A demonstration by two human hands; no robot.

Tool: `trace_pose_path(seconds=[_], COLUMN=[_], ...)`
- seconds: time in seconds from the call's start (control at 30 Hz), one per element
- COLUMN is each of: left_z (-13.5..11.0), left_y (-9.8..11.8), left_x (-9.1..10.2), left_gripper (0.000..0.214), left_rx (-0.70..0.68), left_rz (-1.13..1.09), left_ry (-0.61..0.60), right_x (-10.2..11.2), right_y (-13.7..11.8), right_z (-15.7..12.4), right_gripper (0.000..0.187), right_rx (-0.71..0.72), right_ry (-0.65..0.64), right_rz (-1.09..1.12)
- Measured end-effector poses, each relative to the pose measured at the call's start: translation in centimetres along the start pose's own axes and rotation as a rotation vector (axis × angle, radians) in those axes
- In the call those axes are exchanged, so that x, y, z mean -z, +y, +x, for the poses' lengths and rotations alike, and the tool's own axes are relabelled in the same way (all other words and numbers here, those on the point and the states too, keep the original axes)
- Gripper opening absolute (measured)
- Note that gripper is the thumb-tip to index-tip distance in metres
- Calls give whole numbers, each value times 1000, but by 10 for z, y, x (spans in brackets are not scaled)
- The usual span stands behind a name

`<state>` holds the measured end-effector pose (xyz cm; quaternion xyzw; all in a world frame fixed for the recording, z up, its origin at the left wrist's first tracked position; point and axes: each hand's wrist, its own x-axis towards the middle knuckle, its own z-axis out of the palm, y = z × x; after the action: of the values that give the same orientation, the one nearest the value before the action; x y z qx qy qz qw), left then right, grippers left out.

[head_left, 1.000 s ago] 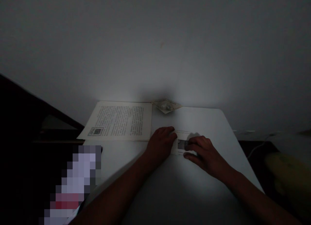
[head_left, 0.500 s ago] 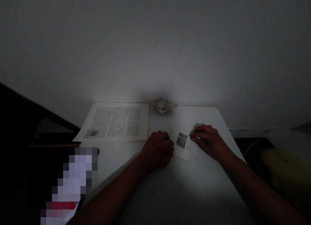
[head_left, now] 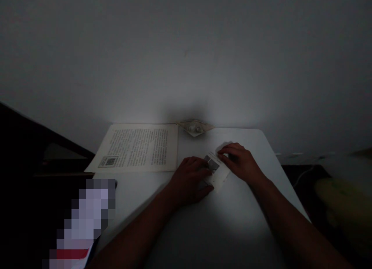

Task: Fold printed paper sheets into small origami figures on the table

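A small folded sheet of printed paper [head_left: 218, 173] with a dark picture on it lies on the white table [head_left: 203, 222] between my hands. My left hand [head_left: 188, 180] rests on its left edge, fingers curled down onto the paper. My right hand [head_left: 240, 160] presses its far right corner with the fingertips. The light is dim, so the fingers are hard to read in detail.
A large printed sheet [head_left: 139, 147] with text and a square code lies at the table's back left. A small folded paper shape [head_left: 194, 127] sits against the wall. A dark surface is at the left, and a cable [head_left: 302, 172] and a yellowish object [head_left: 343, 199] at the right.
The small paper has turned from lying level to slanted, its picture end now toward the left hand. My right hand moved farther back and my left hand slid onto the paper's near left edge.
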<state>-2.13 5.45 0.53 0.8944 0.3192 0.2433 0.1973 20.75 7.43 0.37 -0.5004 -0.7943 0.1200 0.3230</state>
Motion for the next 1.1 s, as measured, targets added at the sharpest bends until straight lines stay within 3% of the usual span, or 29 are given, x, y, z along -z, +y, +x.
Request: trace_pose_path(seconds=[0.13, 0.23, 0.43, 0.6, 0.87, 1.0, 1.1], left_z=[1, 0, 1, 2, 3, 2, -1], left_y=[-1, -2, 0, -1, -3, -3, -2], left_x=[1, 1, -1, -1, -5, -4, -1], left_gripper=[50, 53, 59, 56, 34, 37, 44], left_rx=[21, 34, 68, 59, 68, 58, 46], left_rz=[-1, 7, 50, 43, 38, 32, 20], left_ry=[8, 8, 18, 49, 144, 187, 181], right_x=[14, 19, 17, 18, 19, 18, 19], right_y=[-1, -2, -5, -11, -10, -10, -11], right_z=[-11, -15, -16, -15, -16, -15, -15], right_gripper=[16, 31, 49, 44, 39, 22, 21], right_rx=[53, 100, 129, 113, 129, 134, 145], right_ry=[-121, -214, -272, -278, -279, -251, -247], right_rz=[117, 114, 53, 50, 42, 11, -8])
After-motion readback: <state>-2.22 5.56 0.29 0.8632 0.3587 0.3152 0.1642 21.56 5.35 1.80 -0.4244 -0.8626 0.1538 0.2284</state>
